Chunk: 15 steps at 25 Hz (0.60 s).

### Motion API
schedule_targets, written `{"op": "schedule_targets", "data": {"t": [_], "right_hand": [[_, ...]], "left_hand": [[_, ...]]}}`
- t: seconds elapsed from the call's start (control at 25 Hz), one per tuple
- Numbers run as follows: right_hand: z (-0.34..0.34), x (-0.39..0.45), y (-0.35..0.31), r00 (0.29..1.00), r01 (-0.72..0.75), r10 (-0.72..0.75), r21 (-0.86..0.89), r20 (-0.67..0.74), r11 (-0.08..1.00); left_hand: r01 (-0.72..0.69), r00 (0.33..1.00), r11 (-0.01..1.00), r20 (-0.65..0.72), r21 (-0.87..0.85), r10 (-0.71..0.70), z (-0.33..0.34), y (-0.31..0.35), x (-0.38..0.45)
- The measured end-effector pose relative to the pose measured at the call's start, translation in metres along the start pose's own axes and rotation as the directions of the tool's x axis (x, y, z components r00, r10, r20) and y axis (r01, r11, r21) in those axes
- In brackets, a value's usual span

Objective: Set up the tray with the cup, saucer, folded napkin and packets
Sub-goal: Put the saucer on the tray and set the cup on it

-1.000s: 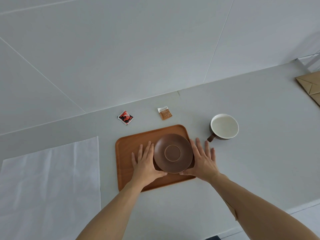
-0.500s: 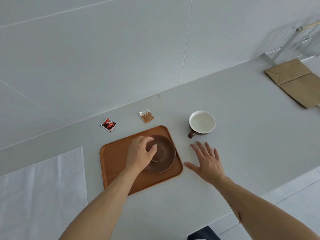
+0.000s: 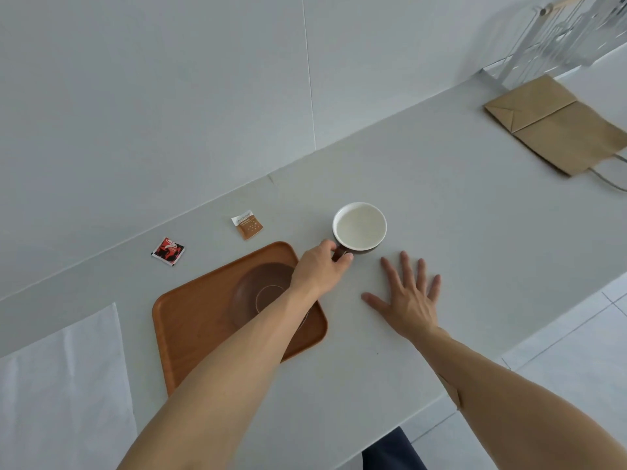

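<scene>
A brown cup (image 3: 359, 228) with a white inside stands on the counter, right of the wooden tray (image 3: 190, 320). My left hand (image 3: 319, 266) reaches across the tray and pinches the cup's handle. A brown saucer (image 3: 258, 293) lies on the tray's right half, partly hidden under my left forearm. My right hand (image 3: 410, 296) rests flat on the counter just below the cup, fingers spread, holding nothing. A red packet (image 3: 168, 251) and a brown packet (image 3: 247, 224) lie beyond the tray. A white unfolded napkin (image 3: 61, 385) lies at the far left.
A flat brown paper bag (image 3: 556, 123) lies at the back right of the counter, in front of a metal wire rack (image 3: 563, 32). The wall runs close behind the packets. The counter's front edge drops to a tiled floor at the right.
My left hand left the saucer and moved right to the cup's handle. My right hand stayed flat on the counter. The view swung to the right.
</scene>
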State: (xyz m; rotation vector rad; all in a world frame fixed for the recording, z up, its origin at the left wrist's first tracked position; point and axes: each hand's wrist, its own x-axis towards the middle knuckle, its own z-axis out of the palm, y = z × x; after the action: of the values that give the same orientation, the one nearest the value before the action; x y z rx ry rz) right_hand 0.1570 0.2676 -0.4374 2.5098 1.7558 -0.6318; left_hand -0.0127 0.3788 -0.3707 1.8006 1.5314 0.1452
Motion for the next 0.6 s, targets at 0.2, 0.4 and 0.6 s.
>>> {"op": "schedule_targets", "data": {"t": [0.2,0.4,0.6], "right_hand": [[0.014,0.001,-0.005,0.997,-0.043,0.039,-0.068,-0.071,0.997],[0.021,0.0,-0.005,0.988,-0.055,0.041,-0.088,-0.147,0.995],[0.022,0.001,-0.005,0.984,-0.06,0.045,-0.083,-0.172,0.995]], "left_hand": [[0.288,0.952,0.858,0.225,-0.426,-0.207,0.01,0.007,0.005],[0.329,0.942,0.76,0.25,-0.561,-0.223,0.012,0.01,0.003],[0.258,0.965,0.763,0.189,-0.592,-0.18,0.017,0.006,-0.002]]}}
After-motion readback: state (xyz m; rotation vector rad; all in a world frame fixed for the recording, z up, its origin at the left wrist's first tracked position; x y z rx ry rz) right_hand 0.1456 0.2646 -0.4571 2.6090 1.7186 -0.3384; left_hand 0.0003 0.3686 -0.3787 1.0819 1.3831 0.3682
